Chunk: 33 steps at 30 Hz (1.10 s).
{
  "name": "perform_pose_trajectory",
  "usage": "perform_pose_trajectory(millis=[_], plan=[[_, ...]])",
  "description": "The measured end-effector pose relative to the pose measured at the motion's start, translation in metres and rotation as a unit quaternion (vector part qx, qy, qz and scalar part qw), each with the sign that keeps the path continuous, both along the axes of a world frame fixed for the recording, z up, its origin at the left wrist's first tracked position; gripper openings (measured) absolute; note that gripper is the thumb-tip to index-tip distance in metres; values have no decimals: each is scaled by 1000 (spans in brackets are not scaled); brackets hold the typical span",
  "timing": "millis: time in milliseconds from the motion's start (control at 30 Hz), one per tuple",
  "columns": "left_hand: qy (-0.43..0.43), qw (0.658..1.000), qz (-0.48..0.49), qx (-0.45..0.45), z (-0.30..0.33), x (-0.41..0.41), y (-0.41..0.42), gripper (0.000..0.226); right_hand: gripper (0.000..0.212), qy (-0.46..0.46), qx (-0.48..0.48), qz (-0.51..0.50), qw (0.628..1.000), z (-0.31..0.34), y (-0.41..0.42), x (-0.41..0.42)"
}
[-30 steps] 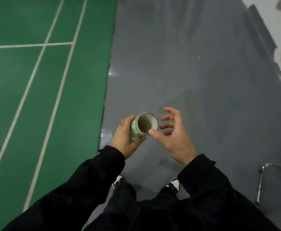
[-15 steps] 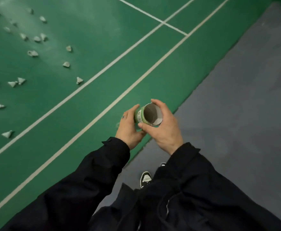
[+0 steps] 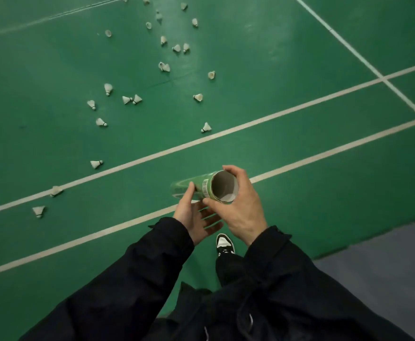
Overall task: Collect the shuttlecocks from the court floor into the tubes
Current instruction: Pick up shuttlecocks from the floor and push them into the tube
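Green court [image 3: 299,217]; tube [image 3: 208,187] between hands.

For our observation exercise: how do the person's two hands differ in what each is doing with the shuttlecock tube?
The right hand curls round the shuttlecock tube at its open end, gripping it; the left hand lies open, fingers fairly straight, thumb touching the tube's side. The right shows its back, the left its palm. Both emerge from dark sleeves.

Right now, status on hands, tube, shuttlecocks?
Right hand grips open green tube; left hand open beneath. Shuttlecocks scattered on court floor. Path clear.
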<state>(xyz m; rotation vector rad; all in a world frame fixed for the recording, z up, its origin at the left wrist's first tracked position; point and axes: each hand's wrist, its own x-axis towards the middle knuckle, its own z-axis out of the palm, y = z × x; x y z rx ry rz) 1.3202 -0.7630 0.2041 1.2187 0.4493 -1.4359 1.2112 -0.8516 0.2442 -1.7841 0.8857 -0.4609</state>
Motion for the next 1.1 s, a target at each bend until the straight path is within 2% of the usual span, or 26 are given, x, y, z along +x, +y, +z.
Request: perform_pose_trajectory(millis=[67,167,500,567,700,800,900,1000,1100], plan=[[2,1000,9,-13,8,35,-25,92,78,0,-9,28,1000,6,-25,41],[23,998,44,-50,20,86,-60,97,78,0,-11,73,997,15,-63,100],[40,991,116,-60,-5,288,-194,83,86,21,2,120,992,-9,-194,300],[37,990,120,-57,-12,328,-226,84,93,37,40,118,992,-19,-225,339],[34,985,163,-39,-33,399,-284,68,98,96,131,95,982,-47,-279,399],[29,980,197,5,-60,441,-320,61,87,143,160,70,974,-78,-318,433],[32,972,235,11,-112,478,-356,48,63,169,182,57,967,-125,-360,470],[37,967,251,7,-179,510,-391,43,40,178,203,41,962,-199,-401,514],[17,964,262,25,-266,535,-427,44,30,195,227,18,954,-292,-444,549]])
